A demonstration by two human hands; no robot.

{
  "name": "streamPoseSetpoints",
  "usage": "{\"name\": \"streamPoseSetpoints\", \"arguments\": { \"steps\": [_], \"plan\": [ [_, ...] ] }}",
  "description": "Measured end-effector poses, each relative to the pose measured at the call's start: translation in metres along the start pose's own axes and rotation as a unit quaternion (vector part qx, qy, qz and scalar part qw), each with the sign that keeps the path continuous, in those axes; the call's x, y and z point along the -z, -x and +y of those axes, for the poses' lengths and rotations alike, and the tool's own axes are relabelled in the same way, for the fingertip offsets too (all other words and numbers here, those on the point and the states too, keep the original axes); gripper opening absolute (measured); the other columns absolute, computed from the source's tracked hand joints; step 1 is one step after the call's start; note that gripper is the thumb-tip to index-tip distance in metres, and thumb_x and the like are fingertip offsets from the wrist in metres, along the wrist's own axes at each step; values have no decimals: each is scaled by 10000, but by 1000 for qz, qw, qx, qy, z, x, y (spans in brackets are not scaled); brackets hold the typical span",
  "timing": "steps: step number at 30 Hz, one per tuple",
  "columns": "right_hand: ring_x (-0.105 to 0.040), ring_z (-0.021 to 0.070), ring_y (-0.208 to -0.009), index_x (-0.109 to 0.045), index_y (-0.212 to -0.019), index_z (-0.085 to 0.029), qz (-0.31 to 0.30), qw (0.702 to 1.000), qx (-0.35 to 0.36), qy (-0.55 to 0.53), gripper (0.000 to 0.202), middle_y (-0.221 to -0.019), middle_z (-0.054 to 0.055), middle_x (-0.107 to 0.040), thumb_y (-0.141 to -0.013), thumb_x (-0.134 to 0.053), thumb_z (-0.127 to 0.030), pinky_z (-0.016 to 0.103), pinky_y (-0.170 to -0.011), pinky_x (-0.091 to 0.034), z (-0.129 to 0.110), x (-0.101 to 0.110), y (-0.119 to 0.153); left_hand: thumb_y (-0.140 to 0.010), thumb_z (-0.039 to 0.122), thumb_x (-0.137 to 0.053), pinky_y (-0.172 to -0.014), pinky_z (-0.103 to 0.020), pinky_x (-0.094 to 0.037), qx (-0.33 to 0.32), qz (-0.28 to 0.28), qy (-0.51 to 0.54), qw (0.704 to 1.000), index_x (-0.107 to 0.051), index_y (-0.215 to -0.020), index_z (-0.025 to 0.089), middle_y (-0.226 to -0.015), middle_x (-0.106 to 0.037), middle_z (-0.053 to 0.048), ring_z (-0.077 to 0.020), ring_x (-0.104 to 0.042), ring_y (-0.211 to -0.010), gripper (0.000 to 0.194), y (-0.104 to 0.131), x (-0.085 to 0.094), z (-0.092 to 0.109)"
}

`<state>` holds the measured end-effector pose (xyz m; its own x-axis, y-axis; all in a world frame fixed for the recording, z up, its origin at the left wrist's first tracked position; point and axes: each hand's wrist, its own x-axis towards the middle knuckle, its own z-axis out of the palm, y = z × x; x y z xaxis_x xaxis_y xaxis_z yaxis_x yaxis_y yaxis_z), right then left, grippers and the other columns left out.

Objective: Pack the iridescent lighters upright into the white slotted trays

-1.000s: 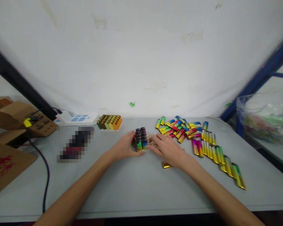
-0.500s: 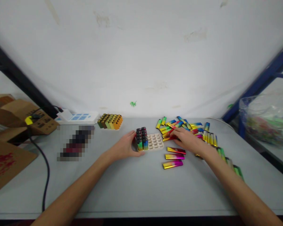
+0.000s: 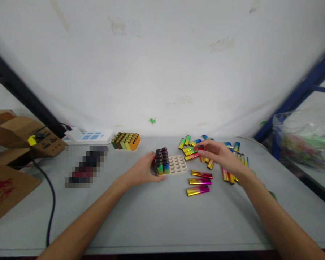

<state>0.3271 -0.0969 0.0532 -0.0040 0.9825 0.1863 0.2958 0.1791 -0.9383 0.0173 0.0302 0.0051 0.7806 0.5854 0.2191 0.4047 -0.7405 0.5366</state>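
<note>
My left hand (image 3: pixel 143 168) grips the left end of a white tray (image 3: pixel 178 164) with rows of holes. Two rows of upright lighters (image 3: pixel 163 163) with black tops fill the tray's left part; the holes to the right show bare. My right hand (image 3: pixel 219 154) pinches a red and gold lighter (image 3: pixel 201 153), held upright above the table, right of the tray. Below it lie three loose lighters (image 3: pixel 199 181), red-gold and magenta-gold. A scattered pile of shiny lighters (image 3: pixel 190 149) lies behind and around my right hand, which partly hides it.
A second tray packed with yellow, green and orange lighters (image 3: pixel 126 141) stands near the wall. Farther left are a power strip (image 3: pixel 93 136), a black cable (image 3: pixel 52 202) and cardboard boxes (image 3: pixel 11 187). A clear plastic bag (image 3: pixel 304 144) sits at the right.
My right hand has lifted a red and gold lighter from the pile and turned it upright. My left hand stays at the tray.
</note>
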Motion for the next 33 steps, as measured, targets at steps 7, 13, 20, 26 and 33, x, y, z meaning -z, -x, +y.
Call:
{"name": "streamPoseSetpoints", "arguments": {
  "steps": [7, 13, 20, 26, 33],
  "plan": [
    [-560, 111, -575, -552, -1036, -233, -22, 993, 3, -116, 364, -724, -62, -604, -962, -622, -582, 250, -572, -449, -5, -43, -12, -687, 512, -859, -1025, -512, -534, 1, -10, -13, 1000, -615, -1253, 199, -1231, -678, -149, -362, -655, -1140, 692, 0, 0, 1],
    [-344, 97, -494, -525, -988, -244, 25, 991, -41, -128, 450, -634, -89, -460, -917, -619, -678, 227, -459, -215, 14, -65, -12, -699, 504, -852, -995, -482, -552, 1, -7, -6, 1000, -618, -1226, 193, -1211, -681, -136, -342, -662, -1107, 655, 0, 1, 3],
    [-257, 102, -491, -401, -578, -223, 92, 986, -83, -109, 616, -538, -56, -318, -951, -453, -710, 276, -480, -156, 21, -75, -10, -683, 522, -854, -961, -464, -566, 6, -5, -6, 1000, -636, -1204, 191, -1195, -688, -127, -337, -668, -1085, 655, 0, 1, 3],
    [-283, 109, -466, -396, -533, -235, 134, 987, -82, -42, 522, -491, -50, -327, -944, -424, -555, 285, -476, -191, 24, -77, -11, -681, 502, -856, -962, -455, -559, 6, -1, -6, 1000, -642, -1202, 175, -1177, -693, -121, -333, -675, -1086, 651, 0, 1, 2],
    [-273, 109, -477, -535, -633, -207, 128, 979, -103, -119, 565, -538, -57, -346, -939, -467, -677, 279, -472, -182, 23, -76, -12, -703, 504, -848, -962, -448, -552, 11, -9, -13, 1000, -631, -1184, 163, -1181, -687, -131, -323, -669, -1058, 628, 1, 2, 4]
  ]
}}
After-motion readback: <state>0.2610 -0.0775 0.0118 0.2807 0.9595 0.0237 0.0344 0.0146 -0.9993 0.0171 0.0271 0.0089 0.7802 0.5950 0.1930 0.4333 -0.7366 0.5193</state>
